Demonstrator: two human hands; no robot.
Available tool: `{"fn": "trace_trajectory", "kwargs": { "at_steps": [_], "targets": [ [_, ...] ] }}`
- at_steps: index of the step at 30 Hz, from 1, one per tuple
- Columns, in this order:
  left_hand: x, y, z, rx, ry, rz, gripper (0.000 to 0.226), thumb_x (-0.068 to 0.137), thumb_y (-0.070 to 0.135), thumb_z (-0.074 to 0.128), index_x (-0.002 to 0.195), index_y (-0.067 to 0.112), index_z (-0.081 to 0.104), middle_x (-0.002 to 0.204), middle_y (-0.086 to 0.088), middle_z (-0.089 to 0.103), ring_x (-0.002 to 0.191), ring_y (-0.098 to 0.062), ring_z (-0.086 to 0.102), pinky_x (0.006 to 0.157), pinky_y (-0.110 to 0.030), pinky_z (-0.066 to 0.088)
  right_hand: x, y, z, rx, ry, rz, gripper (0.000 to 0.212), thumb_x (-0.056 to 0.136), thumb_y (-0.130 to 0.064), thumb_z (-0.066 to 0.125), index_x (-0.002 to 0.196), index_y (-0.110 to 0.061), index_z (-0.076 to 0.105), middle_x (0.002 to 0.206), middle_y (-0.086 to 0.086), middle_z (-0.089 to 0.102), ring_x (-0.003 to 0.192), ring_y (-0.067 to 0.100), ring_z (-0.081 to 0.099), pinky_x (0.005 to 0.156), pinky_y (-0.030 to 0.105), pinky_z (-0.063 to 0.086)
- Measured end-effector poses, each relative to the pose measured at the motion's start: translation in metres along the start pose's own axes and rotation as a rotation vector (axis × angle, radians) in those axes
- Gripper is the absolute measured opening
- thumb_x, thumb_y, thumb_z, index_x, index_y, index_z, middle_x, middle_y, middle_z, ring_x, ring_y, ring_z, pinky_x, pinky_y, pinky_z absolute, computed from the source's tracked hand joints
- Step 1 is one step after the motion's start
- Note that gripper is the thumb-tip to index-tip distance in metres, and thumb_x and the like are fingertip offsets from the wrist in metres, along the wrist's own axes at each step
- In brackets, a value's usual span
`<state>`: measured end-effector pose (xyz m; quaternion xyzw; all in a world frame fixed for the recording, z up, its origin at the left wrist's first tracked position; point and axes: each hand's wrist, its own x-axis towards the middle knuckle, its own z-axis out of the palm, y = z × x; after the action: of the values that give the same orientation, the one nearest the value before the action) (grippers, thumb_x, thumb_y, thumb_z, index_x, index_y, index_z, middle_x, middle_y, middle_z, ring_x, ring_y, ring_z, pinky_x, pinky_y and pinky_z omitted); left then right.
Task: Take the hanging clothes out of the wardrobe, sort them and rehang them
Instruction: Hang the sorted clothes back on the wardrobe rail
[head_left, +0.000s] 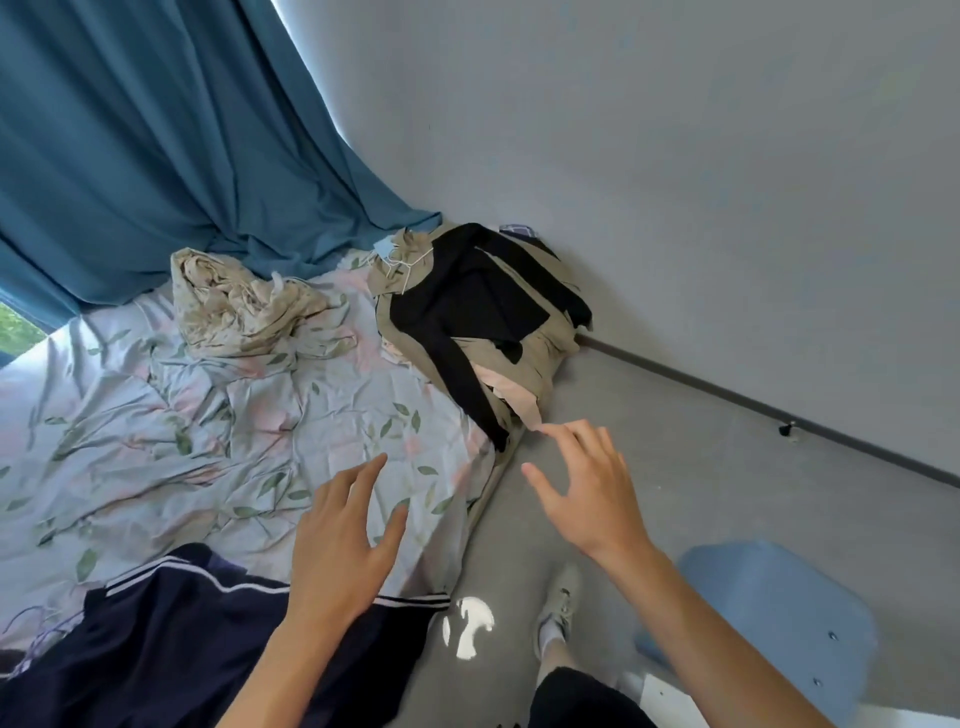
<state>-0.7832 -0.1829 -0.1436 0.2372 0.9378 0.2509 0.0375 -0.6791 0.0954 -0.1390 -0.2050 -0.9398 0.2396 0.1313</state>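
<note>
A pile of clothes lies at the bed's far corner by the wall: a black long-sleeved garment (467, 296) on top of beige clothes (519, 364), with a white wire hanger (408, 265) at its upper left. A navy garment with white stripes (171, 634) lies on the bed's near edge. My left hand (343, 540) hovers over the bedsheet, fingers spread, holding nothing. My right hand (587, 488) reaches toward the pile's lower end, fingers spread and empty, its fingertip close to a pale pink cloth edge (514, 400).
The bed (156, 426) has a crumpled floral sheet, with a bunched beige floral cloth (234, 306) near the teal curtain (156, 156). The grey floor (675, 467) runs along the wall at right. A light blue stool or chair (779, 623) stands at the lower right beside my foot (558, 608).
</note>
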Motion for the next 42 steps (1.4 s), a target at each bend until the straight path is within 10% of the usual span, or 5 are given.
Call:
{"fn": "trace_trajectory", "kwargs": {
  "at_steps": [25, 42],
  "targets": [
    [0.456, 0.044, 0.059, 0.036, 0.048, -0.221, 0.065, 0.097, 0.065, 0.037, 0.154, 0.034, 0.042, 0.140, 0.006, 0.054, 0.131, -0.023, 0.050, 0.097, -0.047, 0.050, 0.487, 0.096, 0.028, -0.098, -0.228, -0.258, 0.053, 0.097, -0.057, 0.054, 0.141, -0.028, 0.055, 0.131, -0.014, 0.053, 0.121, 0.010, 0.048, 0.098, 0.031, 0.045],
    [0.703, 0.004, 0.193, -0.094, 0.053, -0.836, 0.061, 0.100, 0.061, 0.041, 0.153, 0.033, 0.042, 0.151, 0.001, 0.051, 0.138, -0.025, 0.046, 0.105, -0.047, 0.046, 0.854, 0.140, 0.226, -0.158, -0.662, -0.576, 0.053, 0.099, -0.055, 0.056, 0.144, -0.028, 0.052, 0.138, -0.009, 0.053, 0.127, 0.017, 0.050, 0.100, 0.038, 0.049]
  ]
}}
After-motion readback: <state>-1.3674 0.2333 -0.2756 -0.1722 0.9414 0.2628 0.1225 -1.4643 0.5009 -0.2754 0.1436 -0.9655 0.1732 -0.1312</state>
